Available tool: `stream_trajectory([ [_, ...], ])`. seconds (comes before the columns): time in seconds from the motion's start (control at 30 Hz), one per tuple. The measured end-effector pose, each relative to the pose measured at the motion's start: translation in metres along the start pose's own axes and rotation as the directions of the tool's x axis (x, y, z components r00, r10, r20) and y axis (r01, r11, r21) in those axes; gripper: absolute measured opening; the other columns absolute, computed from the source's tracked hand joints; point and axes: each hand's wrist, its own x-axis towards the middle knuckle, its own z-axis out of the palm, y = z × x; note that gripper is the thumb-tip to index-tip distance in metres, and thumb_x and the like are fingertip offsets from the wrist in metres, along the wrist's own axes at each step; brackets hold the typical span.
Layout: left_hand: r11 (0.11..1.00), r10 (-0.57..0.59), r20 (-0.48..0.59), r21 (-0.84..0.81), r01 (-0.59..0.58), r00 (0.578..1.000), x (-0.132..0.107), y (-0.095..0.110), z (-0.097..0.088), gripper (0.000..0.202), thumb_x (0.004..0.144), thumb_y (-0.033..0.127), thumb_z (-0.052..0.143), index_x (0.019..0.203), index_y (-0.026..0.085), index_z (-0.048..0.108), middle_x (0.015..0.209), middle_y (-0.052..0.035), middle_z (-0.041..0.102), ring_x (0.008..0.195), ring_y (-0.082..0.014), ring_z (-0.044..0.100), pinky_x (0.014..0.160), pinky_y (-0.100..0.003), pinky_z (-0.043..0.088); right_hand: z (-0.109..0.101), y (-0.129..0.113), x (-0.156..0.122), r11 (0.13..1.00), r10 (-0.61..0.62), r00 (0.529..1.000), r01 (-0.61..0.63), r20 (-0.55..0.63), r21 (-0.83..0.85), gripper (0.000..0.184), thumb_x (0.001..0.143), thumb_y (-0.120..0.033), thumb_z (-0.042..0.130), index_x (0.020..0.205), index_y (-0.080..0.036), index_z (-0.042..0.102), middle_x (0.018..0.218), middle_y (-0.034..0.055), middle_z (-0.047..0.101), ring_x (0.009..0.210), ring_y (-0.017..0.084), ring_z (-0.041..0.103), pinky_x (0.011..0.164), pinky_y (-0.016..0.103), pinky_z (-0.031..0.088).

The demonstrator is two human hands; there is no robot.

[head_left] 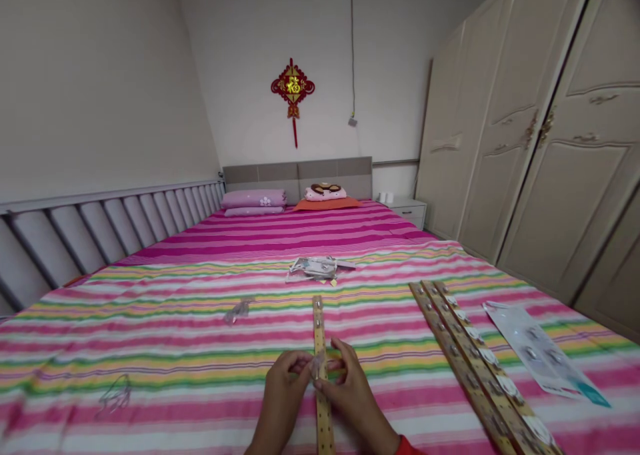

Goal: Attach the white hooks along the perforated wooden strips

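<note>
A narrow wooden strip with holes (pixel 324 422) lies lengthwise before me on the striped bedspread. Two small shiny clear pieces sit near its far end. At the strip's middle, my left hand (pixel 284 392) pinches a small clear plastic piece (pixel 317 366) between thumb and fingers. From the other side, my right hand (pixel 354 392) closes its thumb and fingers about the same piece, against the strip. The fingertips partly cover the piece, so its exact kind cannot be made out.
Several wooden strips (pixel 453 348) with small shiny pieces and white discs lie to the right. Beyond them is a clear blister pack (pixel 537 352). Crumpled clear plastic (pixel 240 310), a thin wire-like tangle (pixel 116 395) and a plastic bag of parts (pixel 314 267) also lie on the bed.
</note>
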Motion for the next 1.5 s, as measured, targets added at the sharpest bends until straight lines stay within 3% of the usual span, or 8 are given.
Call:
stream_trajectory([
  [0.2,0.989,0.009,0.107,0.143,-0.024,0.994,0.001,0.012,-0.007,0.015,0.066,0.030,0.060,0.069,0.018,0.069,0.070,-0.0051,0.066,0.067,-0.0189,0.062,0.063,-0.028,0.049,-0.017,-0.006,0.000,0.999,0.029,0.999,-0.028,0.022,-0.023,0.062,0.063,-0.030,0.069,0.123,-0.023,0.055,0.120,0.0100,0.053,0.080,0.020,0.059,0.062,0.030,0.049],
  [0.5,0.988,-0.064,0.140,0.146,0.043,0.988,-0.004,0.022,0.003,0.015,0.058,0.020,0.059,0.071,0.017,0.067,0.059,-0.0007,0.061,0.058,-0.0166,0.058,0.058,-0.027,0.046,-0.010,-0.012,-0.012,0.978,-0.155,0.980,0.170,0.127,-0.124,0.086,0.052,-0.014,0.073,0.133,-0.027,0.045,0.130,0.0086,0.045,0.107,0.026,0.053,0.084,0.035,0.048],
  [0.7,0.989,-0.111,0.210,0.124,0.087,0.971,-0.002,0.030,-0.011,0.016,0.059,0.022,0.061,0.073,0.017,0.066,0.060,0.0010,0.059,0.060,-0.0150,0.057,0.057,-0.025,0.043,-0.035,-0.014,-0.007,0.991,-0.098,0.993,0.104,0.071,-0.080,0.063,0.065,-0.022,0.066,0.127,-0.027,0.053,0.128,0.0089,0.050,0.104,0.024,0.056,0.085,0.036,0.048],
  [0.8,0.985,-0.134,0.246,0.138,0.102,0.960,-0.001,0.032,-0.013,0.018,0.058,0.020,0.061,0.075,0.016,0.065,0.059,0.0028,0.056,0.058,-0.0135,0.054,0.056,-0.024,0.041,-0.043,-0.027,-0.009,0.995,-0.081,0.987,0.088,0.137,-0.048,0.056,0.066,-0.020,0.066,0.121,-0.028,0.059,0.124,0.0070,0.055,0.101,0.022,0.059,0.083,0.034,0.048],
  [0.97,0.982,-0.167,0.393,0.149,0.116,0.904,-0.001,0.034,-0.009,0.024,0.057,0.016,0.063,0.081,0.015,0.064,0.058,0.0048,0.055,0.056,-0.0116,0.051,0.055,-0.023,0.039,-0.039,-0.037,-0.013,0.990,-0.128,0.970,0.136,0.206,-0.025,0.013,0.072,-0.025,0.067,0.082,-0.023,0.074,0.082,0.0050,0.066,0.082,0.020,0.061,0.071,0.030,0.048],
  [1.1,0.980,-0.192,0.456,0.135,0.146,0.869,0.000,0.034,-0.009,0.027,0.056,0.017,0.065,0.083,0.014,0.063,0.058,0.0045,0.057,0.056,-0.0113,0.051,0.055,-0.023,0.038,-0.034,-0.031,-0.014,0.992,-0.120,0.965,0.127,0.235,-0.016,0.006,0.069,-0.023,0.068,0.067,-0.021,0.073,0.067,0.0022,0.060,0.066,0.017,0.057,0.060,0.027,0.043],
  [1.33,0.983,-0.175,0.407,0.024,0.181,0.897,0.003,0.030,-0.005,0.026,0.054,0.022,0.069,0.079,0.015,0.065,0.056,0.0046,0.056,0.053,-0.0103,0.050,0.052,-0.022,0.036,-0.032,-0.034,-0.018,1.000,0.002,0.955,-0.010,0.298,0.023,0.013,0.072,-0.030,0.066,0.066,-0.018,0.067,0.059,-0.0010,0.058,0.055,0.014,0.051,0.053,0.025,0.037],
  [1.5,0.969,-0.174,0.201,-0.139,0.204,0.964,0.011,0.022,-0.003,0.033,0.054,0.036,0.074,0.078,0.015,0.068,0.069,-0.0022,0.065,0.067,-0.0156,0.060,0.063,-0.026,0.045,-0.027,-0.031,-0.012,0.987,0.054,0.964,-0.090,0.262,0.129,0.026,0.070,-0.042,0.069,0.062,-0.019,0.060,0.058,-0.0016,0.058,0.057,0.015,0.052,0.056,0.026,0.039],
])
